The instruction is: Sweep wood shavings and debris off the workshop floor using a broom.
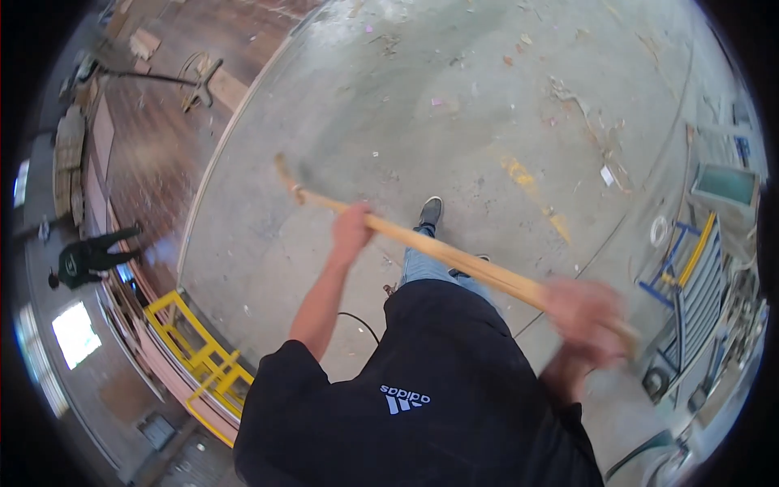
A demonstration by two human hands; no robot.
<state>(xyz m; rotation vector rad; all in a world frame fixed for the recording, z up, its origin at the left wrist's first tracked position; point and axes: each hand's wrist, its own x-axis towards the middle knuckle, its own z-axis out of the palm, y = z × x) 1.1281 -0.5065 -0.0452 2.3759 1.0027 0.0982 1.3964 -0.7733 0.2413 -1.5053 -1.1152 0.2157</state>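
Observation:
A long pale wooden pole [454, 258] slants across the view in front of my body, from upper left down to lower right. My left hand [352, 230] is closed round it toward its far left part. Nearer the other end, my right hand [586, 318] grips it, smeared by motion. Past my left hand the pole runs to a darker, bent end piece held above the floor. That end is blurred, so I cannot tell what kind of tool it is.
Grey concrete floor [487, 105] bears scattered scraps and yellow marks. Left stand a yellow metal frame [199, 357] and a person in dark clothes [93, 258] beside wooden flooring [154, 154]. To the right are a blue and yellow rack [690, 284] and a greenish bin [725, 185].

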